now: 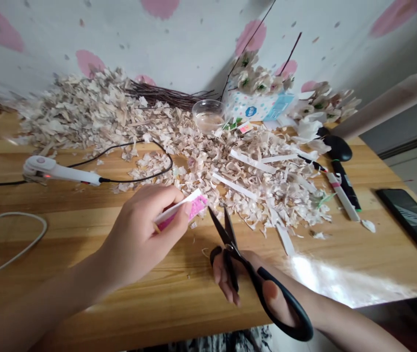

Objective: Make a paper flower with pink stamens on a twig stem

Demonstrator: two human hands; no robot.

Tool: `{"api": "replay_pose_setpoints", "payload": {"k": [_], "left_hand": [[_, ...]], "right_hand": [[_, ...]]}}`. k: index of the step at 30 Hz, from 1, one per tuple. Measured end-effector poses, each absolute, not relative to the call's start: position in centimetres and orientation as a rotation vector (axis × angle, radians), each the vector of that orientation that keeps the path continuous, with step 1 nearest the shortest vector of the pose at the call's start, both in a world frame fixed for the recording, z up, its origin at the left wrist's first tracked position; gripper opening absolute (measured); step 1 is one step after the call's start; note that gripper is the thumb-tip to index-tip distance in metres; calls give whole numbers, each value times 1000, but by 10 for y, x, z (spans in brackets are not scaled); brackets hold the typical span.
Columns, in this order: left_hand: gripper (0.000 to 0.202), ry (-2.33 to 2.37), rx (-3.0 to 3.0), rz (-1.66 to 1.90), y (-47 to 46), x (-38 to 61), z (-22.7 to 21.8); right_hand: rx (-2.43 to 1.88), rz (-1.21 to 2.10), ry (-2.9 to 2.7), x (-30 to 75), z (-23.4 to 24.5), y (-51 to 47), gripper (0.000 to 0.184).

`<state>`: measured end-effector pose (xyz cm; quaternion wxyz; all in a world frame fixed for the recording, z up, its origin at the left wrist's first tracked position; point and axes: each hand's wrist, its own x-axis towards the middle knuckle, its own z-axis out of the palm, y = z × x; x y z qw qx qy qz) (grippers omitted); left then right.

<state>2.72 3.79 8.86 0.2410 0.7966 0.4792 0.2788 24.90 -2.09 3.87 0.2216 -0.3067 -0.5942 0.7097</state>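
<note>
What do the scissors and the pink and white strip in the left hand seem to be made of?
The scissors seem to have moulded black plastic handles, with a smooth, soft sheen. The blades look like dark-coated metal, probably steel, judging by their thin, straight edges. The strip looks like thin paper or light card: it is matte and bends easily, though its exact type is unclear.

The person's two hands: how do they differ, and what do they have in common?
The left hand pinches a pink-and-white paper strip, while the right hand grips black-handled scissors with open blades. The left hand's fingers close directly on the paper, while the right hand's fingers and thumb pass through the scissor loops. Both hands are bare and held over the wooden table.
</note>
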Motion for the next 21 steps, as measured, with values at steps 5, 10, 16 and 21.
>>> {"api": "replay_pose_setpoints", "payload": {"k": [5,10,16,21], "left_hand": [[29,1241,2173,734,34,32,88],[28,1197,2172,670,31,38,84],[29,1148,2163,629,28,38,80],[30,1133,2144,629,26,40,79]], "right_hand": [[-840,2032,-1720,249,40,-21,82],[-832,1991,-1748,248,37,-21,79],[-799,2060,-1690,245,35,-20,78],[-808,2088,-1660,244,35,-20,80]]}}
